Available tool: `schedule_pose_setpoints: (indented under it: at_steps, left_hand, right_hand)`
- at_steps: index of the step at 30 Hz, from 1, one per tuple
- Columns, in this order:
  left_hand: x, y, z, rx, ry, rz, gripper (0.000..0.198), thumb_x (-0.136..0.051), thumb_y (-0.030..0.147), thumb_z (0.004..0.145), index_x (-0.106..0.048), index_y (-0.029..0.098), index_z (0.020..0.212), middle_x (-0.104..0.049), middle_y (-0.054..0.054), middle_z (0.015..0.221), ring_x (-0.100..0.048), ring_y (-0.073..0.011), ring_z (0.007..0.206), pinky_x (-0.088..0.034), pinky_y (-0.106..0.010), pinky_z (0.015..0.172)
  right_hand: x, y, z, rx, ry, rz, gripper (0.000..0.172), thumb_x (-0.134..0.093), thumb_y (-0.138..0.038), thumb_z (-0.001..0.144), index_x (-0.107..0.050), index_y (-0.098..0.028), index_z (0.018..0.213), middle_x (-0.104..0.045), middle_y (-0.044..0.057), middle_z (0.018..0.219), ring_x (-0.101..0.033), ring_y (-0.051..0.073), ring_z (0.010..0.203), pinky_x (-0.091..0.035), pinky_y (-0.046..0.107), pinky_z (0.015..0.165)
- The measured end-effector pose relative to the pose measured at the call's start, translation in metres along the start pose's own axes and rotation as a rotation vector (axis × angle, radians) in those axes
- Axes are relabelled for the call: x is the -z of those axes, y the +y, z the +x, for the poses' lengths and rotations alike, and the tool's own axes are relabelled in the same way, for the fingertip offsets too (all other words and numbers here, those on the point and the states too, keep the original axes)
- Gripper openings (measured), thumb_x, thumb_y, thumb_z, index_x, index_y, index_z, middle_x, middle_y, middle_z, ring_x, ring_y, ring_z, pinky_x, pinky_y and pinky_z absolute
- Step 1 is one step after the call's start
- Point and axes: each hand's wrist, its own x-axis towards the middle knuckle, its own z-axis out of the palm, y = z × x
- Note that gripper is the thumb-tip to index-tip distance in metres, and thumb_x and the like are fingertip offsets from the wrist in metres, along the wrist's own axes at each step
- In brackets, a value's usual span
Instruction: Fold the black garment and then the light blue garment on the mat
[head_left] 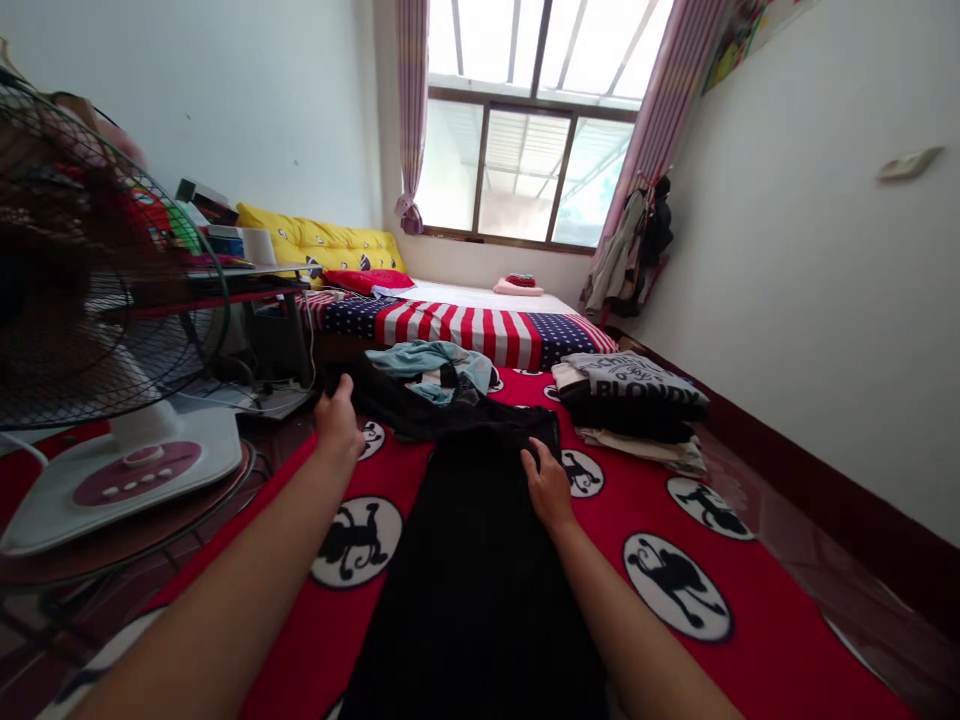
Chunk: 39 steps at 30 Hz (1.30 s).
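Black cloth, a dark garment (472, 540), lies spread lengthwise down the middle of a red blanket (757, 620) printed with white circles holding black monkey figures. The person's left hand (337, 420) reaches to the garment's far left corner, fingers curled over the fabric there; whether it is pinched tight cannot be told. The right hand (549, 488) rests on the garment's upper right edge, fingers bent down onto the cloth.

It looks light, soft and limp, likely to sag and crease, so corners and hems seem the best places to hold it.

Beyond it sits a loose heap of teal and dark clothes (431, 372), touching its far end. To the right, just beside it, stands a stack of folded clothes (634, 400). A fan (97, 330) stands close on the left, past the blanket's edge. Open red blanket lies on both sides of the garment, more to the right. A bed with a striped flag cover (480, 330) is further back, under the window (525, 170).
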Motion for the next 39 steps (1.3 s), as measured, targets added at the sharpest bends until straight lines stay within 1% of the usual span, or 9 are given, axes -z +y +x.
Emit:
schedule_pose_setpoints:
  at_steps: [6, 11, 14, 17, 20, 23, 26, 30, 39]
  left_hand:
    - [-0.054, 0.063, 0.017, 0.114, -0.201, -0.07, 0.019, -0.048, 0.026, 0.092, -0.059, 0.013, 0.1, -0.067, -0.004, 0.09, -0.064, -0.0163, 0.091, -0.053, -0.035, 0.086]
    - [-0.087, 0.077, -0.015, 0.115, -0.413, -0.024, 0.024, -0.043, 0.026, 0.095, -0.057, 0.009, 0.105, -0.067, -0.005, 0.09, -0.064, -0.0157, 0.092, -0.052, -0.034, 0.086]
    - [-0.094, 0.07, -0.063, 0.114, -0.628, 0.051, 0.028, -0.048, 0.029, 0.093, -0.06, 0.007, 0.105, -0.068, -0.005, 0.091, -0.065, -0.0162, 0.088, -0.052, -0.033, 0.085]
    - [-0.074, 0.05, -0.124, 0.055, -1.044, 0.269, 0.028, -0.063, 0.033, 0.082, -0.066, 0.012, 0.1, -0.07, -0.004, 0.091, -0.066, -0.0195, 0.088, -0.05, -0.033, 0.086]
    - [-0.024, 0.027, -0.174, 0.091, -1.681, 0.589, 0.023, -0.066, 0.028, 0.078, -0.072, 0.017, 0.097, -0.072, -0.004, 0.098, -0.064, -0.0221, 0.097, -0.046, -0.032, 0.092]
    - [0.027, 0.007, -0.198, 0.177, -1.883, 0.727, 0.021, -0.063, 0.027, 0.079, -0.074, 0.02, 0.095, -0.073, -0.004, 0.097, -0.067, -0.0188, 0.088, -0.048, -0.026, 0.084]
    - [0.055, -0.006, -0.2, 0.17, -1.71, 0.826, 0.019, -0.061, 0.03, 0.081, -0.074, 0.018, 0.089, -0.073, -0.004, 0.089, -0.067, -0.0169, 0.083, -0.048, -0.023, 0.079]
    - [0.063, -0.018, -0.182, 0.056, -1.258, 0.966, 0.025, -0.054, 0.035, 0.084, -0.069, 0.016, 0.084, -0.07, -0.004, 0.079, -0.064, -0.0172, 0.075, -0.048, -0.024, 0.067]
    - [0.04, -0.039, -0.136, -0.394, -0.767, 1.045, 0.026, -0.053, 0.02, 0.078, -0.063, 0.02, 0.102, -0.058, -0.009, 0.111, -0.056, -0.0233, 0.104, -0.051, -0.032, 0.076]
  right_hand:
    - [0.006, -0.018, 0.003, 0.123, 0.1, 0.083, 0.045, -0.031, -0.04, 0.094, -0.058, -0.016, 0.12, -0.053, 0.01, 0.134, -0.045, 0.02, 0.126, -0.031, 0.035, 0.107]
    - [0.007, -0.046, 0.002, 0.102, -0.385, 0.257, 0.044, -0.04, -0.052, 0.089, -0.068, -0.021, 0.101, -0.067, 0.007, 0.114, -0.055, 0.024, 0.116, -0.039, 0.034, 0.099]
    - [0.017, -0.055, 0.007, -0.182, -0.382, 0.574, 0.057, -0.029, -0.057, 0.09, -0.064, -0.016, 0.105, -0.066, 0.012, 0.113, -0.06, 0.024, 0.109, -0.044, 0.035, 0.093]
    - [0.037, -0.052, 0.005, -0.489, -0.352, 0.932, 0.067, -0.013, -0.062, 0.09, -0.056, -0.017, 0.113, -0.063, 0.013, 0.119, -0.063, 0.023, 0.105, -0.05, 0.035, 0.082]
    - [0.056, -0.04, -0.014, -0.685, -0.42, 1.029, 0.068, -0.014, -0.068, 0.087, -0.056, -0.017, 0.109, -0.064, 0.015, 0.115, -0.065, 0.023, 0.096, -0.052, 0.033, 0.068]
    - [0.065, -0.03, -0.042, -0.716, -0.483, 0.915, 0.055, -0.037, -0.065, 0.085, -0.056, -0.018, 0.106, -0.065, 0.013, 0.11, -0.065, 0.02, 0.086, -0.048, 0.026, 0.06]
    - [0.065, -0.026, -0.064, -0.534, -0.472, 0.658, 0.046, -0.06, -0.052, 0.076, -0.057, -0.019, 0.108, -0.066, 0.008, 0.101, -0.064, 0.019, 0.083, -0.048, 0.027, 0.062]
    - [0.066, -0.033, -0.075, -0.319, -0.445, 0.397, 0.051, -0.073, -0.029, 0.06, -0.06, -0.019, 0.108, -0.066, 0.006, 0.097, -0.062, 0.022, 0.093, -0.048, 0.032, 0.077]
    - [0.087, -0.075, -0.107, -0.51, -0.553, 0.972, 0.062, -0.072, -0.031, 0.065, -0.047, -0.026, 0.121, -0.067, -0.002, 0.081, -0.064, 0.016, 0.069, -0.051, 0.028, 0.066]
